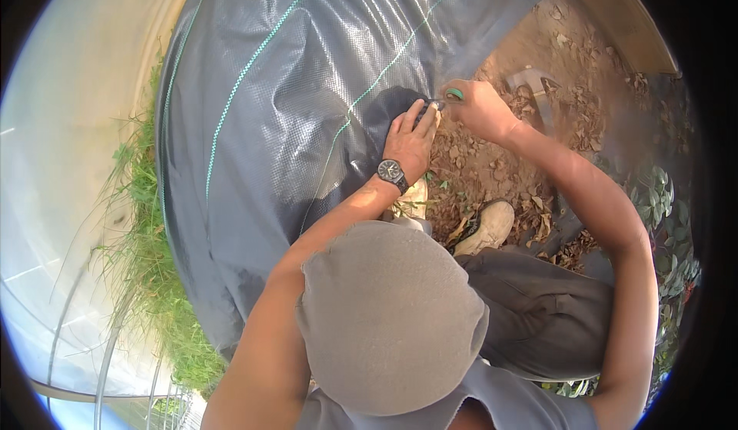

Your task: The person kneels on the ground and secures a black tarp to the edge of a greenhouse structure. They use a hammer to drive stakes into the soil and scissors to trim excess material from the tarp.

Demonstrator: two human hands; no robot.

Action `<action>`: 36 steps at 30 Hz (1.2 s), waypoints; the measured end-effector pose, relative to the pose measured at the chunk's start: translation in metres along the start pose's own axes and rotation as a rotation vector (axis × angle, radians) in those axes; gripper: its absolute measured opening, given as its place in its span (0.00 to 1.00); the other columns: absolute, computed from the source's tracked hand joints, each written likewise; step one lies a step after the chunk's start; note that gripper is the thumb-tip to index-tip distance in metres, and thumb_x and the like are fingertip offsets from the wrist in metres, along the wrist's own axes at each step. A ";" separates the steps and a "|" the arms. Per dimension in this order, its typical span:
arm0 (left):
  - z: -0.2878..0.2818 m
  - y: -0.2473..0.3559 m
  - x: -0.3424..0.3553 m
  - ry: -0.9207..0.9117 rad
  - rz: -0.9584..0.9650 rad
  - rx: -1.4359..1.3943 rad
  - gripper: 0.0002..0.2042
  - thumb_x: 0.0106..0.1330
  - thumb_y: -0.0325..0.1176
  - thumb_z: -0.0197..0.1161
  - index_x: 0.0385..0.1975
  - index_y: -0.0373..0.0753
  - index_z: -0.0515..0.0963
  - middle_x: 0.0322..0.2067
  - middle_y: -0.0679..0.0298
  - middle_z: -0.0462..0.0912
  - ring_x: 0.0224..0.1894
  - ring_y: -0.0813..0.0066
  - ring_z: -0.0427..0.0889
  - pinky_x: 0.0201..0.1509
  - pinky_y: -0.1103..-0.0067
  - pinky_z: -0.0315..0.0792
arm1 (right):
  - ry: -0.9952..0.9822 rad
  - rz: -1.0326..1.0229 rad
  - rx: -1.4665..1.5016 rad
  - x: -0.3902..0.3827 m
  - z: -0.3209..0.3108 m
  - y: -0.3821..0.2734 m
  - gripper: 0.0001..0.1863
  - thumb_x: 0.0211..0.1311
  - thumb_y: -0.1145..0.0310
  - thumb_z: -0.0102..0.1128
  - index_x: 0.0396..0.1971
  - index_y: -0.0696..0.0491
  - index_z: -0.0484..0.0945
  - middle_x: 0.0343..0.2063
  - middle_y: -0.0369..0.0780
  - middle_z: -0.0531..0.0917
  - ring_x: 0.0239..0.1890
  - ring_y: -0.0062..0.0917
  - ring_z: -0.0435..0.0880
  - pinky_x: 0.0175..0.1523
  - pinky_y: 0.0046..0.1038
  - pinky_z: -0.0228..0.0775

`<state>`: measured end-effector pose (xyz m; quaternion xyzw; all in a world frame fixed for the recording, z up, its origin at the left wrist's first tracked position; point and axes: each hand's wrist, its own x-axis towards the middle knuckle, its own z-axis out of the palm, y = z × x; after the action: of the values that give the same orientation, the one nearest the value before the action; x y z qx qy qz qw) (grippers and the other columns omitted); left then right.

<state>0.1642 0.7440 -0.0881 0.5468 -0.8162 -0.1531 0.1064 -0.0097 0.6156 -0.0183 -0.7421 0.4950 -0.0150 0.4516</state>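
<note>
A dark grey woven ground cover sheet (pixel 307 84) with green stitched lines spreads from the left to the top middle. My left hand (pixel 410 141) lies at its right edge, fingers stretched out and pressing on the sheet. Just to the right, my right hand (pixel 483 111) is closed around a tool with a green handle (pixel 455 93). That tool points toward my left fingertips, and its working end is too small to make out. On the bare soil beyond my right hand lies a hammer-shaped tool (pixel 538 95).
Brown soil with dry leaves (pixel 477 168) runs along the sheet's right edge, near my shoe (pixel 488 226). Grass (pixel 165 276) grows at the left, beside a pale plastic wall (pixel 69 161). Leafy plants (pixel 661 207) stand at the right; a brown board (pixel 626 22) is upper right.
</note>
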 end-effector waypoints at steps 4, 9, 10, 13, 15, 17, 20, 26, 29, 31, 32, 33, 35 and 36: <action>0.003 -0.003 -0.002 -0.001 -0.024 0.011 0.26 0.62 0.26 0.61 0.64 0.35 0.77 0.73 0.61 0.67 0.76 0.59 0.59 0.74 0.62 0.59 | -0.048 0.071 0.052 -0.001 -0.003 -0.005 0.16 0.63 0.70 0.61 0.50 0.58 0.82 0.41 0.55 0.87 0.48 0.51 0.85 0.55 0.46 0.78; 0.003 -0.005 -0.003 0.012 -0.029 -0.034 0.25 0.64 0.26 0.60 0.63 0.35 0.78 0.72 0.62 0.68 0.77 0.60 0.59 0.74 0.62 0.60 | -0.079 -0.028 -0.193 -0.007 0.006 -0.013 0.15 0.68 0.69 0.59 0.52 0.56 0.79 0.41 0.54 0.87 0.46 0.50 0.87 0.51 0.46 0.79; 0.004 -0.007 -0.004 0.025 -0.024 -0.045 0.24 0.64 0.26 0.60 0.63 0.35 0.78 0.72 0.62 0.68 0.77 0.60 0.59 0.74 0.62 0.61 | -0.094 -0.043 -0.237 -0.008 0.008 -0.017 0.15 0.69 0.69 0.59 0.52 0.55 0.78 0.41 0.54 0.87 0.46 0.50 0.87 0.51 0.46 0.79; 0.004 -0.009 -0.003 0.022 -0.036 -0.095 0.24 0.64 0.26 0.60 0.63 0.36 0.78 0.72 0.63 0.68 0.76 0.60 0.60 0.74 0.63 0.61 | -0.073 0.019 -0.210 -0.009 0.010 -0.022 0.13 0.71 0.64 0.59 0.50 0.54 0.79 0.40 0.52 0.87 0.43 0.49 0.87 0.48 0.46 0.80; -0.001 -0.009 -0.002 0.046 -0.036 -0.140 0.25 0.64 0.25 0.61 0.63 0.36 0.78 0.71 0.63 0.69 0.76 0.60 0.61 0.73 0.63 0.62 | -0.081 0.077 -0.207 -0.007 0.008 -0.021 0.13 0.71 0.61 0.60 0.47 0.54 0.78 0.38 0.51 0.87 0.41 0.49 0.88 0.46 0.47 0.80; -0.004 -0.008 0.000 0.033 -0.034 -0.134 0.25 0.63 0.26 0.61 0.63 0.36 0.77 0.71 0.63 0.69 0.75 0.60 0.62 0.72 0.63 0.63 | -0.042 0.122 -0.146 -0.003 0.007 -0.015 0.13 0.71 0.61 0.60 0.45 0.55 0.78 0.37 0.51 0.87 0.41 0.49 0.88 0.45 0.47 0.80; 0.000 -0.012 0.000 0.067 -0.044 -0.152 0.23 0.63 0.27 0.61 0.61 0.36 0.79 0.70 0.63 0.71 0.74 0.60 0.63 0.71 0.63 0.65 | -0.052 0.168 -0.149 0.007 0.008 -0.021 0.13 0.71 0.61 0.60 0.43 0.56 0.77 0.35 0.51 0.87 0.39 0.49 0.88 0.44 0.47 0.80; 0.010 -0.013 -0.002 0.034 -0.077 -0.255 0.20 0.64 0.29 0.61 0.56 0.36 0.82 0.68 0.63 0.74 0.73 0.61 0.65 0.69 0.64 0.66 | -0.024 0.061 -0.293 0.008 0.024 -0.027 0.11 0.67 0.65 0.62 0.42 0.55 0.76 0.35 0.48 0.86 0.34 0.45 0.89 0.39 0.42 0.83; 0.012 -0.015 0.000 0.045 -0.081 -0.238 0.18 0.64 0.30 0.61 0.54 0.37 0.84 0.66 0.65 0.75 0.73 0.63 0.65 0.69 0.66 0.65 | -0.011 0.059 -0.271 0.005 0.022 -0.029 0.11 0.66 0.67 0.63 0.43 0.54 0.76 0.35 0.47 0.85 0.33 0.44 0.89 0.37 0.40 0.84; 0.009 -0.016 0.002 0.081 -0.083 -0.232 0.17 0.65 0.30 0.61 0.53 0.38 0.84 0.66 0.66 0.76 0.73 0.64 0.66 0.69 0.67 0.65 | 0.063 0.039 -0.230 0.003 0.028 -0.028 0.11 0.65 0.68 0.64 0.44 0.54 0.77 0.35 0.46 0.85 0.32 0.44 0.89 0.35 0.39 0.84; 0.008 -0.016 0.002 0.098 -0.086 -0.227 0.17 0.65 0.30 0.61 0.52 0.38 0.85 0.66 0.66 0.76 0.73 0.64 0.66 0.69 0.67 0.65 | 0.069 0.068 -0.230 0.002 0.032 -0.029 0.11 0.65 0.68 0.64 0.44 0.54 0.77 0.35 0.46 0.85 0.32 0.44 0.89 0.35 0.39 0.84; 0.009 -0.016 0.003 0.104 -0.087 -0.233 0.16 0.65 0.30 0.61 0.52 0.39 0.85 0.66 0.67 0.76 0.73 0.64 0.66 0.69 0.67 0.65 | 0.079 0.095 -0.231 0.003 0.035 -0.032 0.11 0.65 0.68 0.64 0.44 0.54 0.78 0.35 0.45 0.85 0.32 0.44 0.89 0.35 0.39 0.83; 0.012 -0.016 0.003 0.117 -0.091 -0.241 0.16 0.65 0.30 0.62 0.52 0.39 0.85 0.66 0.67 0.76 0.73 0.65 0.66 0.69 0.68 0.66 | 0.095 0.132 -0.205 0.009 0.043 -0.026 0.11 0.64 0.69 0.65 0.44 0.54 0.78 0.35 0.45 0.85 0.30 0.44 0.88 0.34 0.39 0.83; 0.013 -0.016 0.002 0.098 -0.093 -0.240 0.16 0.65 0.30 0.62 0.52 0.40 0.85 0.67 0.67 0.76 0.73 0.65 0.66 0.69 0.68 0.66 | 0.094 0.137 -0.212 0.010 0.047 -0.024 0.11 0.64 0.69 0.64 0.44 0.54 0.78 0.35 0.45 0.85 0.30 0.44 0.88 0.35 0.39 0.83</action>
<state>0.1726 0.7380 -0.1064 0.5743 -0.7596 -0.2277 0.2034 0.0349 0.6415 -0.0341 -0.7488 0.5638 0.0335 0.3468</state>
